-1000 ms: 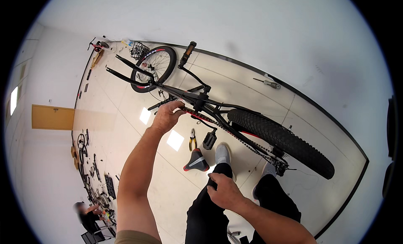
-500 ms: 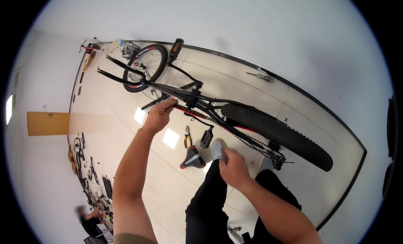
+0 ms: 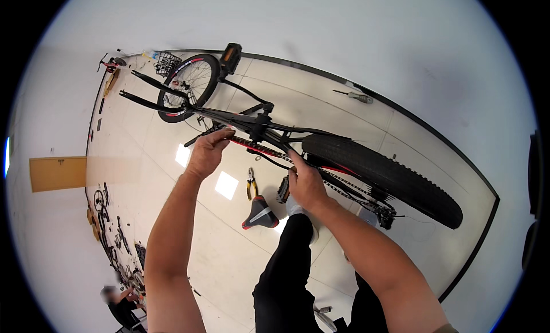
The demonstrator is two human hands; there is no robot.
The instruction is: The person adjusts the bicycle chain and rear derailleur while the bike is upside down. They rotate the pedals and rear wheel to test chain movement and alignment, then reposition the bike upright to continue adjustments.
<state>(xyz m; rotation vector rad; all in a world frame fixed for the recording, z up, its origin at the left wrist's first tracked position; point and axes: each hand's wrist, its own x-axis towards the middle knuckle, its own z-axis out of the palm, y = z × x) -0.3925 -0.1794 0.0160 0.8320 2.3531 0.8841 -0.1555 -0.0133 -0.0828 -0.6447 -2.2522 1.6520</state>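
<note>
A black bicycle frame (image 3: pixel 229 116) stretches across the floor in front of me, with its knobby rear wheel (image 3: pixel 384 171) at the right and its bare fork at the far left. My left hand (image 3: pixel 207 153) is closed in a pinch at the front of the red-edged chainring, on the bicycle chain (image 3: pixel 252 145). Farther back along the same chain, my right hand (image 3: pixel 306 184) has its finger and thumb closed at the chain beside the frame; the fingertips are partly hidden. A pedal (image 3: pixel 283 191) shows just left of the right hand.
Yellow-handled pliers (image 3: pixel 251 184) and a black-and-red saddle (image 3: pixel 260 212) lie on the tiles near my foot. A screwdriver (image 3: pixel 358 97) lies by the wall. The loose front wheel (image 3: pixel 192 83) rests beyond the fork. Another person (image 3: pixel 121 304) sits among bicycle parts at lower left.
My right hand has moved up and left from above my leg to the chain. My left hand stays at the chainring. The view has shifted slightly.
</note>
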